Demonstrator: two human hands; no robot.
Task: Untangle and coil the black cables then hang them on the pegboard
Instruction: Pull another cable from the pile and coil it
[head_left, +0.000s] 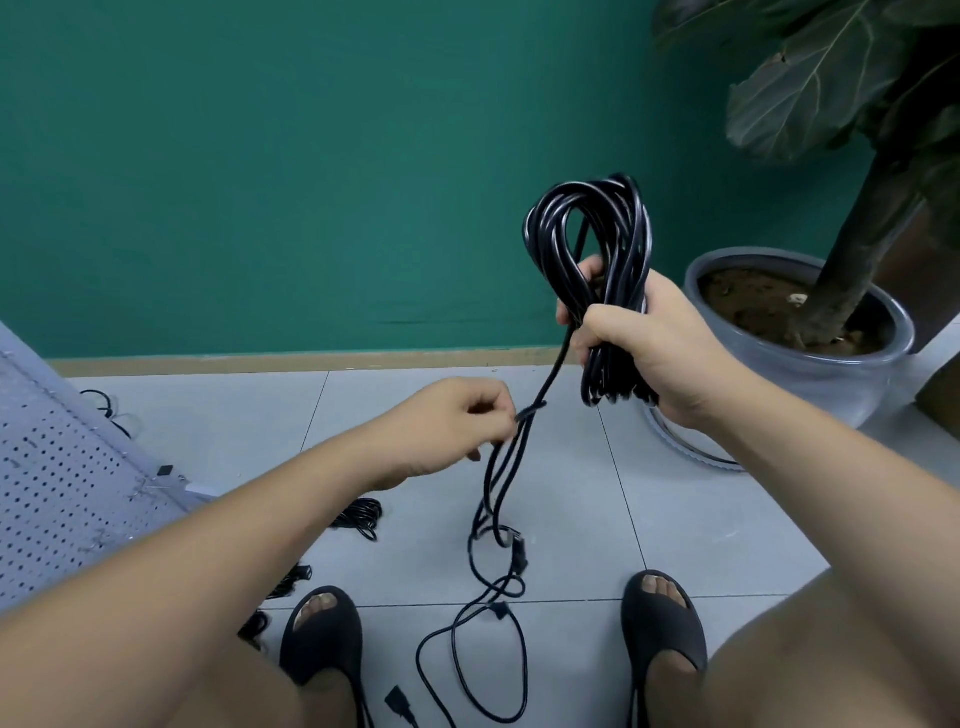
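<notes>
While a person sits over a grey tiled floor (208, 415), the right hand (649, 348) at centre right of the frame is clamped around a thick coil of black cable (587, 228), fingers wrapped tight about its middle so that the loops stand up above the fist and poke out below it. From that bundle a loose run of cable (501, 478) drops toward the lower centre of the frame. The left hand (441, 421), just left of centre, has its fingertips pinched together on this hanging run, slightly below and left of the coil. Beneath the hands the cable trails onto the floor in slack, overlapping loops, with a plug end (519, 551) lying among them between two feet in black open-toed sandals (322, 634). A second connector (397, 699) lies near the bottom edge. A smaller bunch of black cable (361, 517) rests on the tiles left of centre, beside a white pegboard (62, 493) that leans at the left edge of the frame. A green wall (311, 156) fills the upper half, and a potted plant (810, 338) stands at the right, behind the coil-holding hand.
</notes>
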